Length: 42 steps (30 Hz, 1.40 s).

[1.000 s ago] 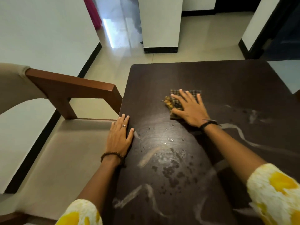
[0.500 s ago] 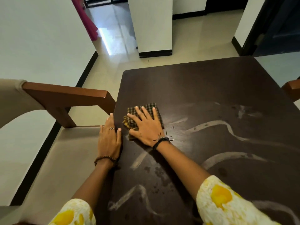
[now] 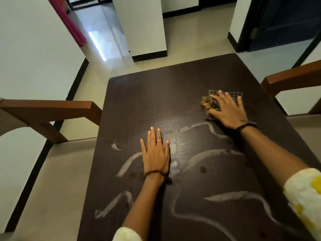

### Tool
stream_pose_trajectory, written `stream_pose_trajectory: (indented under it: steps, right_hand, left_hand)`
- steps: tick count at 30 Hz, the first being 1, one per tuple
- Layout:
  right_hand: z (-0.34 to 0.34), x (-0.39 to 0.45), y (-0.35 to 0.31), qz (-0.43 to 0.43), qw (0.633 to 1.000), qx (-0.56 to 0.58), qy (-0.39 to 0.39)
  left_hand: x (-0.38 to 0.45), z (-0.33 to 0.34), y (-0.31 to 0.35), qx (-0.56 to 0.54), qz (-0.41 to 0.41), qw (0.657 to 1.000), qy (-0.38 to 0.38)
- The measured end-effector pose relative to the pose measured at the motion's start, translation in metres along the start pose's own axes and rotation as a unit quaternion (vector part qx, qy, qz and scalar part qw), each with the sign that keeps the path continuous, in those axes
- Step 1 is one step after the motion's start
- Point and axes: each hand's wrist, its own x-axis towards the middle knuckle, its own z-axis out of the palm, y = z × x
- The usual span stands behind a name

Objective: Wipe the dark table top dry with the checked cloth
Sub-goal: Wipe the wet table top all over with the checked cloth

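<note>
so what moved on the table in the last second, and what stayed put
The right hand slid the checked cloth from near the table top's left edge across to its right side. The left hand moved from that left edge inward onto the wet surface. The right hand stays flat on the cloth; streaks remain nearer the person.

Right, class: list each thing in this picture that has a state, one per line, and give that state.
Table top: wet streaks across its near half.
Checked cloth: bunched, flat on the table.
Right hand: fingers spread, pressing the cloth.
Left hand: flat on the table, holding nothing.
</note>
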Motion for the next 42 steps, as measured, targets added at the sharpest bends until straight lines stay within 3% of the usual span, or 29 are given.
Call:
stream_pose_trajectory:
  steps: [5,12,17,22,25,30,33,37,42]
  right_hand:
    - [0.004,-0.005,-0.017,0.062,0.998,-0.010,0.005]
    - [0.044,-0.018,-0.121,-0.150,0.987,-0.026,-0.053]
    - [0.038,-0.022,-0.083,-0.206,0.978,-0.002,-0.027]
    - [-0.002,-0.011,0.015,-0.111,0.994,0.022,0.000]
    - [-0.025,-0.005,0.072,-0.021,0.999,0.014,0.021]
    - [-0.023,-0.007,0.071,0.089,0.995,-0.006,0.055]
    - [-0.008,-0.020,0.035,0.036,0.998,-0.016,0.039]
    - [0.013,-0.051,-0.003,-0.088,0.996,-0.019,0.017]
    - [0.010,-0.056,0.017,-0.131,0.991,-0.026,0.020]
  left_hand:
    - [0.000,0.001,0.001,0.001,-0.011,1.000,-0.008]
    - [-0.001,-0.008,0.008,-0.054,-0.009,0.998,0.025]
    - [-0.001,-0.009,0.009,-0.069,0.004,0.997,0.040]
    - [0.000,-0.005,0.006,-0.033,0.019,0.999,-0.019]
    - [-0.003,-0.008,0.010,-0.052,0.055,0.997,-0.014]
    - [-0.016,-0.009,0.036,-0.079,0.090,0.993,0.000]
    - [-0.024,0.003,0.068,-0.088,0.107,0.990,-0.006]
    - [-0.031,0.025,0.100,-0.085,0.031,0.996,-0.003]
    - [-0.030,0.028,0.100,-0.072,0.027,0.997,0.010]
